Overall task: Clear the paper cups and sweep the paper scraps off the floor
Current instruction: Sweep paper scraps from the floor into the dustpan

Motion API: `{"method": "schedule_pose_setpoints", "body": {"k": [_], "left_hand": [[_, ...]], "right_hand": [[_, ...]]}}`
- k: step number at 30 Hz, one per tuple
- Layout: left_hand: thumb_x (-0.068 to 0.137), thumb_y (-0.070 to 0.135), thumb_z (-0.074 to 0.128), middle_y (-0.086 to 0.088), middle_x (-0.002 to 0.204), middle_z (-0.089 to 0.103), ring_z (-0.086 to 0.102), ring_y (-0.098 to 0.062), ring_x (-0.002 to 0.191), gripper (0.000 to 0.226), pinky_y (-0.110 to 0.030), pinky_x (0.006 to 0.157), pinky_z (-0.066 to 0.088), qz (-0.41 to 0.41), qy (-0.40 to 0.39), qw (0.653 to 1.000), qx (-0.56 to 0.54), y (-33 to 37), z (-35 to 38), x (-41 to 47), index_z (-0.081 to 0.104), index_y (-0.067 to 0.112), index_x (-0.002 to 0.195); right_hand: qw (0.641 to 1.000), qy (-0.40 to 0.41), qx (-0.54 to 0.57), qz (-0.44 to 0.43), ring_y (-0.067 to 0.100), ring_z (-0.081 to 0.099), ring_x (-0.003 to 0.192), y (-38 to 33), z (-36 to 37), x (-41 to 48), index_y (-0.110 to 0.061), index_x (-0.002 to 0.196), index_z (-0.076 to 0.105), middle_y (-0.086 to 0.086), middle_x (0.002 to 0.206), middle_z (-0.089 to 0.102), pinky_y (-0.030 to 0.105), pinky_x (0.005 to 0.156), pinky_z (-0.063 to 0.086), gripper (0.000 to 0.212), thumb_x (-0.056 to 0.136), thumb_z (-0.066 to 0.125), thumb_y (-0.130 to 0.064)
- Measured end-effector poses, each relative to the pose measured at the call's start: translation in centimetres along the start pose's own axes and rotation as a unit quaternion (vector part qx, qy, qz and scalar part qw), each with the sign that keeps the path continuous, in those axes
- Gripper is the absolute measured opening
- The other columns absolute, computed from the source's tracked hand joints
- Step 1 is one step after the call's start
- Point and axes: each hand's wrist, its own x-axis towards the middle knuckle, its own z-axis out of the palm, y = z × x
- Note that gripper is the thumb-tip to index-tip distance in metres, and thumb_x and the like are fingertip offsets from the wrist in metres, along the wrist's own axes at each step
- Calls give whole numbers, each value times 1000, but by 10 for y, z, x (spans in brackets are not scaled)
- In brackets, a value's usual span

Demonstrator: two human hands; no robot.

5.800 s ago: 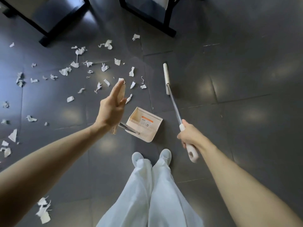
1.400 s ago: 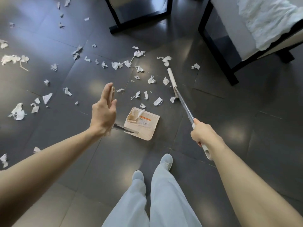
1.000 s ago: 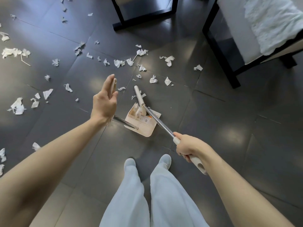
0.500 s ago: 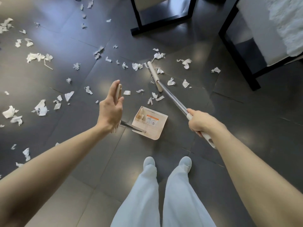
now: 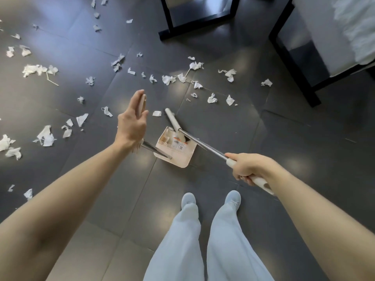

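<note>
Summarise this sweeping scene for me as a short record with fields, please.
Left hand: holds the dustpan by its handle
Right hand: grips the broom handle
Broom head: at the dustpan's mouth
Paper scraps: a few in the dustpan, many on the floor ahead and left

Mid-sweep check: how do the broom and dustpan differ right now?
The broom slants across with its head at the mouth of the dustpan, which sits on the floor. The right hand curls round the broom's grip; the left hand holds the dustpan's handle with straight fingers. Both are beige with metal shafts.
</note>
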Motion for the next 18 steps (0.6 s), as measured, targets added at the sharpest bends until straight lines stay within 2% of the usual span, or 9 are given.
{"method": "schedule_pose_setpoints", "body": {"k": [1, 4, 8, 12, 14, 17, 18], "left_hand": [[94, 11, 54, 1, 134, 58, 57, -17, 116, 55, -7, 88, 33, 2, -2, 1000, 0, -1, -2, 1, 42, 32, 143], [95, 12, 54, 1, 133, 59, 57, -16, 113, 54, -7, 88, 32, 3, -12, 1000, 8, -5, -8, -3, 41, 33, 143], [95, 11, 55, 0, 132, 59, 56, -13, 110, 55, -6, 86, 32, 32, -40, 999, 11, 1, -7, -12, 41, 33, 143], [95, 7, 54, 4, 120, 57, 55, -11, 97, 54, 5, 73, 31, 69, -84, 994, 11, 16, 4, -25, 42, 29, 143], [95, 7, 55, 6, 115, 56, 55, -14, 95, 54, 0, 76, 33, 91, -108, 990, 17, 23, 10, -33, 42, 29, 143], [95, 8, 55, 4, 114, 58, 55, -15, 93, 53, -10, 81, 36, 120, -142, 982, 25, 32, 26, -41, 42, 28, 143], [95, 9, 55, 2, 111, 59, 56, -18, 90, 54, -14, 80, 38, 123, -150, 981, 30, 36, 33, -44, 42, 29, 143]], "right_hand": [[999, 1, 35, 6, 16, 40, 44, 8, -4, -6, -40, 151, 18, 7, 61, 51, 22, 43, 38, 84, 84, 44, 5], [989, 8, 144, 11, 12, 34, 39, 27, -9, -22, -45, 148, 25, 5, 61, 44, 18, 37, 32, 84, 85, 45, 6], [984, 67, 165, 3, 9, 36, 30, 37, -3, -41, -43, 149, 24, 8, 63, 46, 16, 36, 34, 83, 86, 45, 7], [970, 109, 217, 29, 13, 39, 41, 55, 8, -47, -39, 149, 24, 8, 67, 48, 18, 38, 35, 81, 86, 44, 7], [964, 132, 224, 58, 17, 42, 47, 69, 16, -49, -39, 149, 26, 10, 69, 51, 22, 42, 39, 81, 84, 43, 6], [967, 172, 160, 96, 30, 53, 68, 91, 28, -48, -31, 145, 31, 14, 79, 59, 40, 66, 53, 79, 76, 43, 5], [968, 181, 138, 109, 32, 55, 74, 97, 32, -47, -26, 142, 34, 14, 81, 60, 42, 72, 55, 76, 74, 44, 6]]}}
